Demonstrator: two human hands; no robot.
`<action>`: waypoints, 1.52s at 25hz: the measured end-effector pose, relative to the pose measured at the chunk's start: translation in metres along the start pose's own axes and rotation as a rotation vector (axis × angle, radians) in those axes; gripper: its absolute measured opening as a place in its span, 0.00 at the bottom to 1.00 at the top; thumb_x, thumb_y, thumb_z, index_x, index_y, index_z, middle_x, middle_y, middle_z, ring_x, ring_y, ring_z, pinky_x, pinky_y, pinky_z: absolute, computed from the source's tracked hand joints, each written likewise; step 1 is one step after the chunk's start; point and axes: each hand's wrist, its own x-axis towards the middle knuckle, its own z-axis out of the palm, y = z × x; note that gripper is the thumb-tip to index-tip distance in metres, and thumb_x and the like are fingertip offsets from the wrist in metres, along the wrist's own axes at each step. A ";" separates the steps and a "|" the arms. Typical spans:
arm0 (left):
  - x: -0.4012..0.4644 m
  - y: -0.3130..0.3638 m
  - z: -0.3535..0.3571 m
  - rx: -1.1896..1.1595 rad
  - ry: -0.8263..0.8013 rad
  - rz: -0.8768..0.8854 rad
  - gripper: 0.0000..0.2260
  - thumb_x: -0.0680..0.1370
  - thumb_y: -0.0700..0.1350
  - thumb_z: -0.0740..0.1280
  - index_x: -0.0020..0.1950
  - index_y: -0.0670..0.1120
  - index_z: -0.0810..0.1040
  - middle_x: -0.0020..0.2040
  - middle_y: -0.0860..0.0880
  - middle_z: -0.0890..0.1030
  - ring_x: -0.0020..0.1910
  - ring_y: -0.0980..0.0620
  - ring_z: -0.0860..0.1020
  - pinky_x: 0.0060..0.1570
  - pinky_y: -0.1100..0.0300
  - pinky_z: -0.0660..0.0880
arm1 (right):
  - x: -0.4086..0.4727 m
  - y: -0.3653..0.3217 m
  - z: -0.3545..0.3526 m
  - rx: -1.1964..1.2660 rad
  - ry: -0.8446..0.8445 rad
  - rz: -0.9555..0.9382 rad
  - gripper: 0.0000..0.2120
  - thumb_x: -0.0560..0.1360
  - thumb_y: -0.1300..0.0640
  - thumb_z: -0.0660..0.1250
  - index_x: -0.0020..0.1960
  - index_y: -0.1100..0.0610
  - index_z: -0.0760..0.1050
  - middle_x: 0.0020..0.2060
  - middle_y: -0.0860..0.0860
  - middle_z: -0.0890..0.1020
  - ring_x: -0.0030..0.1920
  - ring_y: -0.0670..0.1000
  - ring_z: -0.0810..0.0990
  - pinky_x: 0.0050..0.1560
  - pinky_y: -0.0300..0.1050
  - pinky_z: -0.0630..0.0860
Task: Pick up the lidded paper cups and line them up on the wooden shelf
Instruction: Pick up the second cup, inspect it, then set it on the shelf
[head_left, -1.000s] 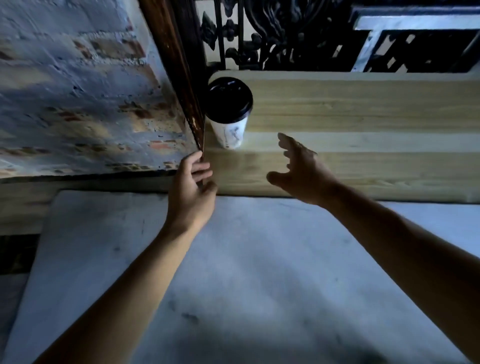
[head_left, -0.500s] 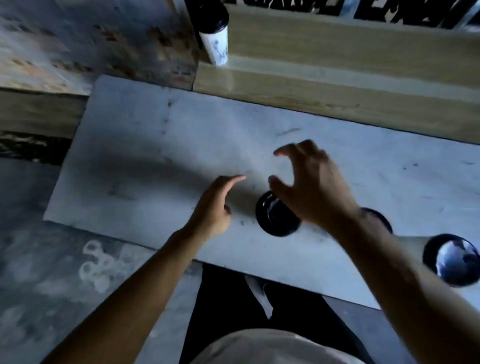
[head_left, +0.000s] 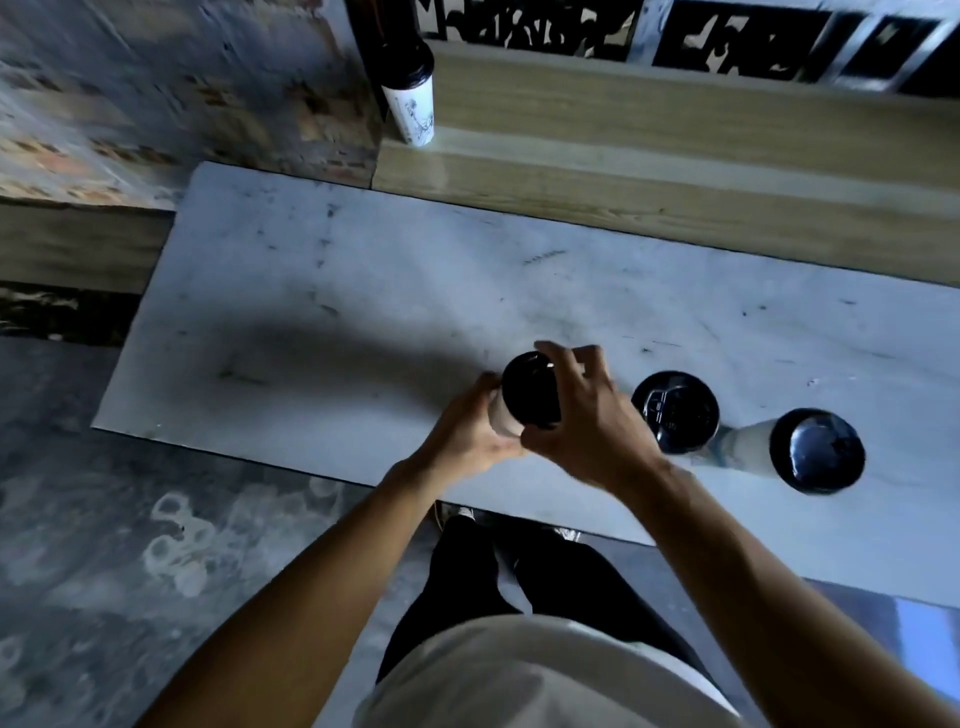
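Note:
A white paper cup with a black lid (head_left: 527, 395) stands on the marble table (head_left: 311, 312) near its front edge. My left hand (head_left: 470, 434) wraps its side and my right hand (head_left: 587, 415) grips its lid rim from the right. Two more lidded cups (head_left: 675, 410) (head_left: 815, 449) stand to the right on the table. One lidded cup (head_left: 413, 98) stands at the left end of the wooden shelf (head_left: 675, 130) against the dark post.
A brick wall (head_left: 156, 88) rises to the left of the shelf. Black ornate ironwork (head_left: 571, 26) runs behind the shelf. My legs and light shirt show below the table edge, over a grey stained floor (head_left: 104, 519).
The view dropped from the shelf to the table. Both hands came back from the shelf and closed around the leftmost cup on the table.

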 end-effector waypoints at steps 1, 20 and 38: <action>-0.009 -0.001 -0.008 -0.013 -0.008 0.006 0.30 0.66 0.48 0.82 0.61 0.49 0.70 0.53 0.54 0.82 0.46 0.54 0.82 0.36 0.69 0.76 | -0.003 0.000 -0.005 0.076 -0.023 0.024 0.43 0.69 0.51 0.75 0.80 0.46 0.59 0.71 0.56 0.68 0.62 0.62 0.79 0.52 0.47 0.75; -0.086 0.043 -0.085 0.774 0.143 0.293 0.29 0.68 0.56 0.72 0.63 0.43 0.67 0.53 0.44 0.81 0.43 0.39 0.83 0.37 0.55 0.70 | -0.024 -0.073 0.032 0.938 0.333 0.242 0.20 0.84 0.52 0.54 0.52 0.46 0.85 0.47 0.44 0.86 0.48 0.48 0.80 0.45 0.44 0.73; -0.078 0.037 -0.087 -0.494 0.121 -0.147 0.33 0.71 0.76 0.58 0.56 0.50 0.80 0.50 0.46 0.86 0.47 0.47 0.86 0.48 0.47 0.84 | -0.012 -0.066 0.025 1.635 0.081 0.128 0.19 0.77 0.50 0.60 0.63 0.54 0.80 0.53 0.59 0.82 0.52 0.59 0.79 0.57 0.53 0.75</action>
